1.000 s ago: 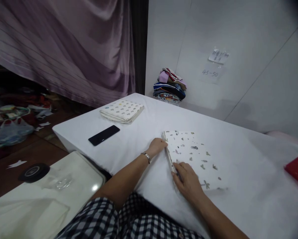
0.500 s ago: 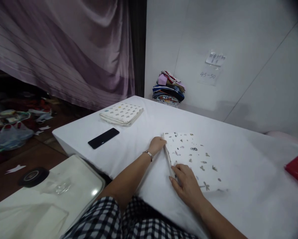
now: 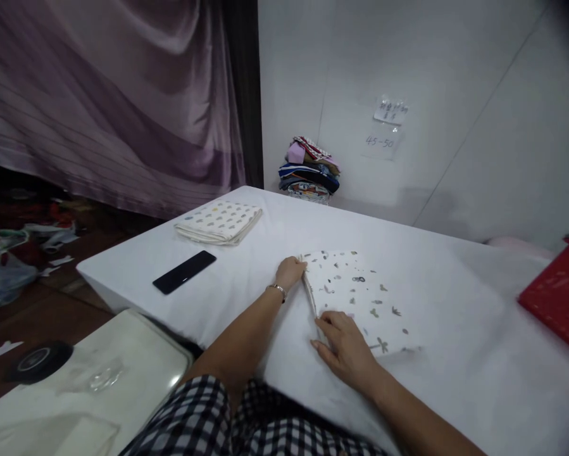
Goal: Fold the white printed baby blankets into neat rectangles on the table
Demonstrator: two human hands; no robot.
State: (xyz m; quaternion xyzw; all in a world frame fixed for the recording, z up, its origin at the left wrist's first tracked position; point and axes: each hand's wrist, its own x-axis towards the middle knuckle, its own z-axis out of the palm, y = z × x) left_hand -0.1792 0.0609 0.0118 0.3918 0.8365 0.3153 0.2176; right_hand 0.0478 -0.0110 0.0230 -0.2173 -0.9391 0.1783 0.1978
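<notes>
A folded white cloth [image 3: 348, 285] printed with small grey, brown and green motifs lies flat on the white-covered table. At its far left corner, my left hand [image 3: 290, 272] has its fingers closed on the edge; a bracelet is on that wrist. My right hand [image 3: 345, 345] rests on the near left part of the same cloth. Its fingers lie on the fabric at the edge and its thumb is spread apart, over the table. The palm covers the cloth's near left corner.
A folded heart-print cloth [image 3: 220, 221] and a black phone [image 3: 184, 272] lie to the left. On the right is a red item [image 3: 557, 294]. A clothes stack [image 3: 310, 170] stands by the wall. A white surface at lower left holds a black tape roll [image 3: 40, 362].
The view has turned slightly right, so the things shift left in the picture. Both hands remain at the left edge of the printed cloth, which has hardly moved on the table.
</notes>
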